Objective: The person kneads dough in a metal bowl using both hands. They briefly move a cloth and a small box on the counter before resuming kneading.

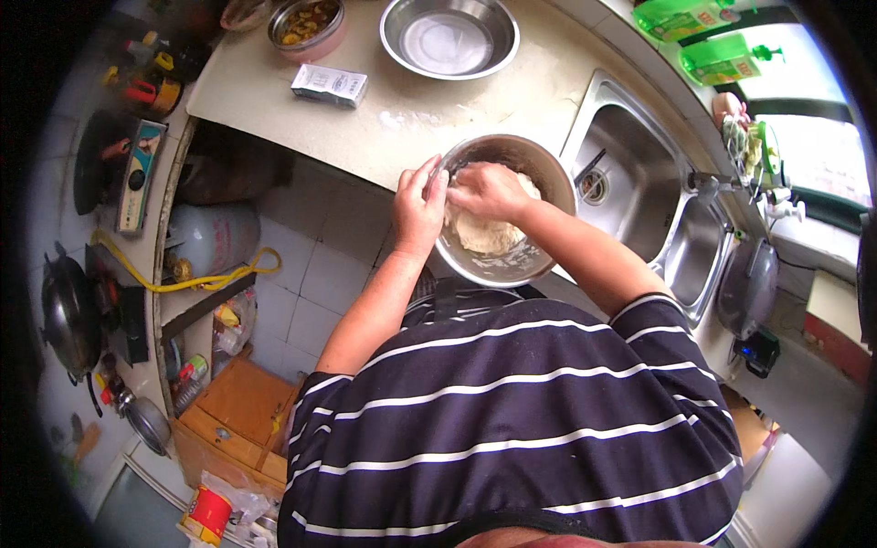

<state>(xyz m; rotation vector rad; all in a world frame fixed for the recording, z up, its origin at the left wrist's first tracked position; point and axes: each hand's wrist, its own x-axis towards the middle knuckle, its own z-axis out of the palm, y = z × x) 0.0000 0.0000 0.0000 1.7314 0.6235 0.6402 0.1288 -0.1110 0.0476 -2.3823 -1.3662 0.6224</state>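
Note:
A deep metal bowl (559,173) sits at the counter's front edge, close against my body. Inside it lies a pale lump of dough (489,235), with smears of dough on the bowl's inner wall. My left hand (419,208) grips the bowl's left rim, its fingers pointing up and closed together. Reaching in from the right, my right hand (494,191) is on top of the dough. Its fingers are curled into the dough near the left wall, and their tips are partly hidden.
On the counter (247,87) stand a wide steel basin (493,55), a small white box (330,85) and a pink-sided container of food (308,27). A double sink (630,183) lies to the right. At the left are a wok (71,315), a gas cylinder (206,239) and a yellow hose (183,287).

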